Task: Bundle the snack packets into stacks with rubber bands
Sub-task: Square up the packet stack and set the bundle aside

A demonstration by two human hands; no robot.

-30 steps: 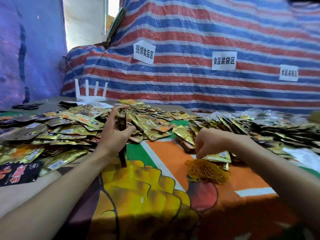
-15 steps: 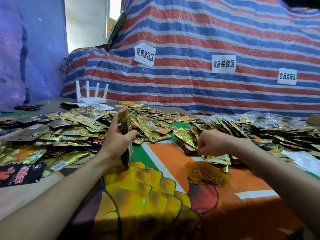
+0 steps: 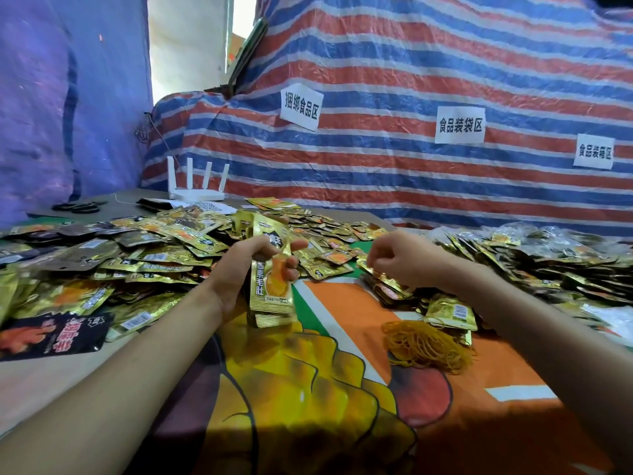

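Both bare forearms reach in from the near edge, the left from the lower left, the right from the lower right. The left hand (image 3: 251, 269) has its wrist bent, thumb on top and fingers (image 3: 291, 265) wrapped round the front of an upright stack of packets (image 3: 272, 296), gripping it near mid height. The right hand (image 3: 402, 258) hangs knuckles up, apart from the left, fingers curled in, thumb and fingertips drawn together; whether they pinch anything is too small to tell

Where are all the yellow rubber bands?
In the head view the rubber bands lie heaped on the orange cloth, right of centre, below the right hand, beside a gold packet.
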